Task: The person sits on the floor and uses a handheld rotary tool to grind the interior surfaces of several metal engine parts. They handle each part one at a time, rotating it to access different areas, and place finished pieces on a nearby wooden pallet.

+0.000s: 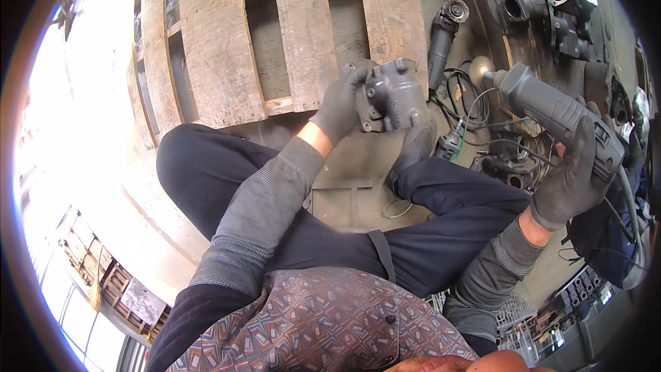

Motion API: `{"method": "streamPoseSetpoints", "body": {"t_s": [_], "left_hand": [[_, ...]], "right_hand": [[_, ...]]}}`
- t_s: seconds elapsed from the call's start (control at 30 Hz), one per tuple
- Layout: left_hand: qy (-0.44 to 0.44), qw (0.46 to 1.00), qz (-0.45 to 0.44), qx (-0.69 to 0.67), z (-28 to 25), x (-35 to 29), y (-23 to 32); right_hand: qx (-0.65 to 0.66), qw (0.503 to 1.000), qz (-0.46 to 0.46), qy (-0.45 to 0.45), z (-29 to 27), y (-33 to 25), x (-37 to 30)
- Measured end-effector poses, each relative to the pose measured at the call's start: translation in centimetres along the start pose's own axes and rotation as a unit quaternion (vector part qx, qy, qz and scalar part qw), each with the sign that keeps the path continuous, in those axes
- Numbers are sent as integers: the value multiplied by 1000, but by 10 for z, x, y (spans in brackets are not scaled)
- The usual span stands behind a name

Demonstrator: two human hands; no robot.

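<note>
2 gloved hands, 1 casting, 1 pallet up close, 3 power tools (1 of those gripped).

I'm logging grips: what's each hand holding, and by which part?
Left hand: the dark grey cast-metal housing, by its left side. Right hand: the long grey power tool, by its rear body.

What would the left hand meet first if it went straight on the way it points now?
The left hand would first meet the grey metal casting, which it is holding; beyond that, probably the wooden pallet, though depth is unclear.
</note>
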State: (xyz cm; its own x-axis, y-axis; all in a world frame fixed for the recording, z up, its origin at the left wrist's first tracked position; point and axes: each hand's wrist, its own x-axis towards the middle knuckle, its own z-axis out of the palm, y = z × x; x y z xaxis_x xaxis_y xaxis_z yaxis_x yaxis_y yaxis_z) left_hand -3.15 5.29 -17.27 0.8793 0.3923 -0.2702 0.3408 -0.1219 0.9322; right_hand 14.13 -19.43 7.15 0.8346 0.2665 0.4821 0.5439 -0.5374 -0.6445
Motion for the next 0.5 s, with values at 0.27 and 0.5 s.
{"method": "streamPoseSetpoints", "body": {"t_s": [0.27,0.5], "left_hand": [[-69,776,-300,-550,-20,17,2],[1,828,-333,-451,-25,35,15]], "right_hand": [[-97,990,-91,-48,-15,12,-1],[-90,990,-91,-55,-23,21,-1]]}}
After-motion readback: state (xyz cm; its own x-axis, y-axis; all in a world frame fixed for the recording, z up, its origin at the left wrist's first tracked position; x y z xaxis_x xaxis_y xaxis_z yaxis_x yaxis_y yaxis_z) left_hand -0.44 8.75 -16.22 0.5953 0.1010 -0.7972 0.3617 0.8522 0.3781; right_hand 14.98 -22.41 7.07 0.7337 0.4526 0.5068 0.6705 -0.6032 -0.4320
